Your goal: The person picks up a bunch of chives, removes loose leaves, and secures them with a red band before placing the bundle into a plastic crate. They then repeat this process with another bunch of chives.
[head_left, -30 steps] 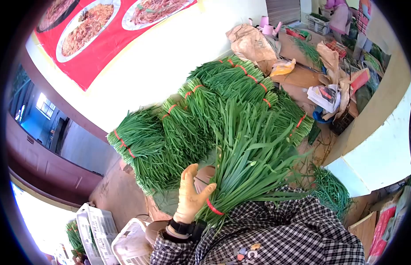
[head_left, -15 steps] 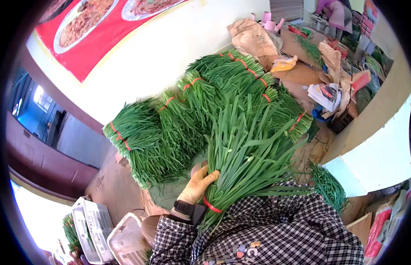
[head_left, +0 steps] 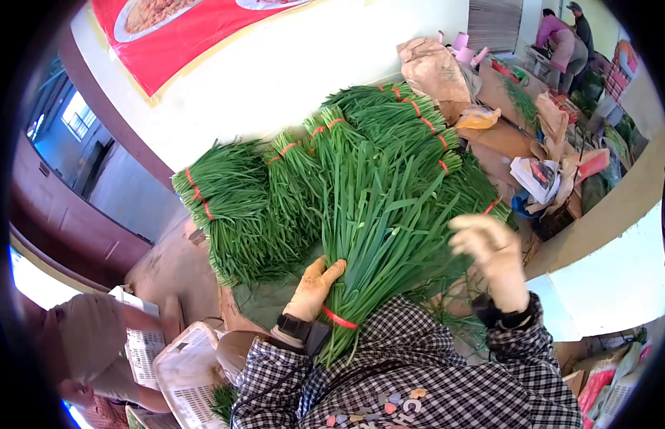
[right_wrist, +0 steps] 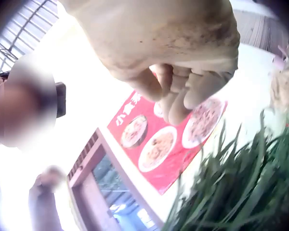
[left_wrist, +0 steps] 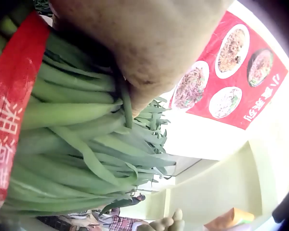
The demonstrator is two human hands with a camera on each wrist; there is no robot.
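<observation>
My gloved left hand grips the left side of a large bunch of garlic chives, just above its red tape band. The cut stems point toward my checked jacket and the long leaves fan away from me. The left wrist view shows the glove pressed on the leaves beside the printed red tape. My gloved right hand is raised at the right of the leaves, apart from them. In the right wrist view its fingers hang loosely curled, with nothing in them.
Beyond the bunch lies a pile of tied chive bundles against the white wall. White plastic crates stand at the lower left near another person. Paper and cardboard litter the back right; a white panel stands right.
The left hand has gone from raised and spread to gripping the bunch. My right hand has come into view at the right. A person has appeared at the lower left.
</observation>
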